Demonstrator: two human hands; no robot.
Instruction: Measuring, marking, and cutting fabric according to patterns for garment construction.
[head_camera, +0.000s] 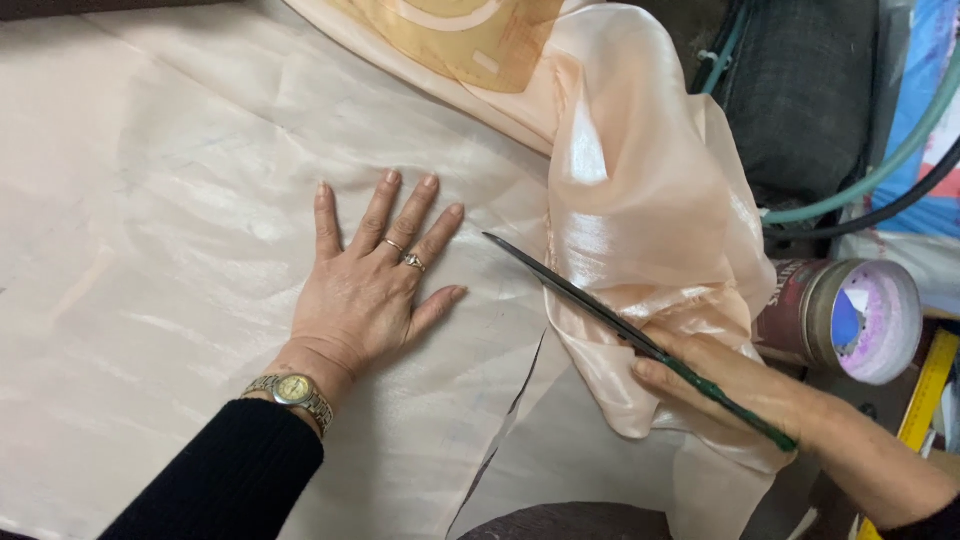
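A sheet of shiny peach fabric (170, 230) lies spread flat over the table. My left hand (375, 285) presses flat on it with fingers spread; it wears two rings and a wristwatch (292, 392). My right hand (740, 385) grips a pair of long scissors (590, 300) with dark blades and green handles. The blades point up and left, their tip close to my left fingertips. A cut slit (510, 415) runs through the fabric below the blades. The cut-off part of the fabric (650, 210) is bunched up over my right hand.
A round tin (850, 315) with a blue and purplish inside lies on its side at the right. A yellow ruler (925, 395) sits beside it. Green and black hoses (880, 175) and a dark cushion (800, 90) crowd the upper right. Patterned tan cloth (460, 35) lies at the top.
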